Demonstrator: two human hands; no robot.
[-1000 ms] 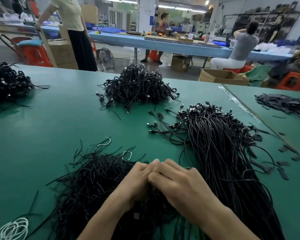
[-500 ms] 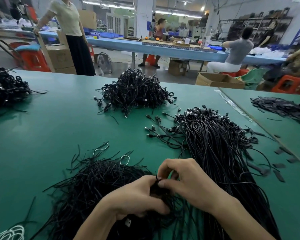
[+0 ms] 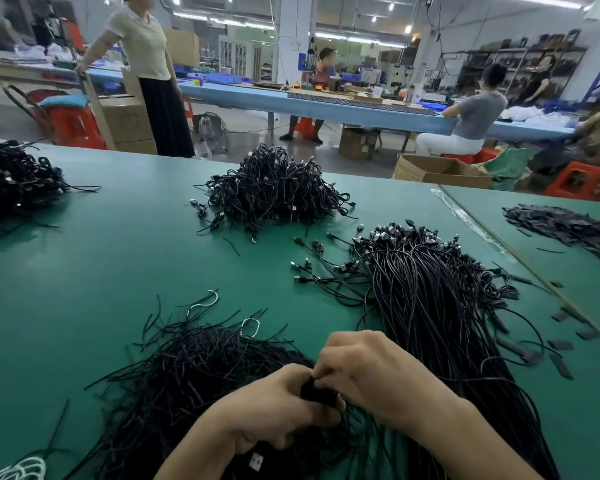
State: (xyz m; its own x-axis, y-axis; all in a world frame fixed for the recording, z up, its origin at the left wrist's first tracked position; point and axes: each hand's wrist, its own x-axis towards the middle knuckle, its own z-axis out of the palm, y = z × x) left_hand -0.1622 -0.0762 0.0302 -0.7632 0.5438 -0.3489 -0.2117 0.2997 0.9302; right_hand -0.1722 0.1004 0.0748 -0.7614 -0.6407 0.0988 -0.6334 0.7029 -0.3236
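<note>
The coiled black cable (image 3: 318, 393) is light, limp and springy; I judge it needs gripping across the coil's waist so the loops cannot unwind. My left hand (image 3: 278, 408) clamps it just above the tie pile (image 3: 194, 368) on the table (image 3: 101, 271). My right hand (image 3: 371, 372), knuckles up, touches the left and pinches the coil's top.

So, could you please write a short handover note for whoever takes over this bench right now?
Left hand grips a small black cable bundle; right hand pinches its top, apparently tying it.
The tie pile lies left of the hands, the straight cables right, the coiled heap farther back on the green table.
Done: the coiled heap, it seems. Left: finish this bundle, then the straight cables.
</note>
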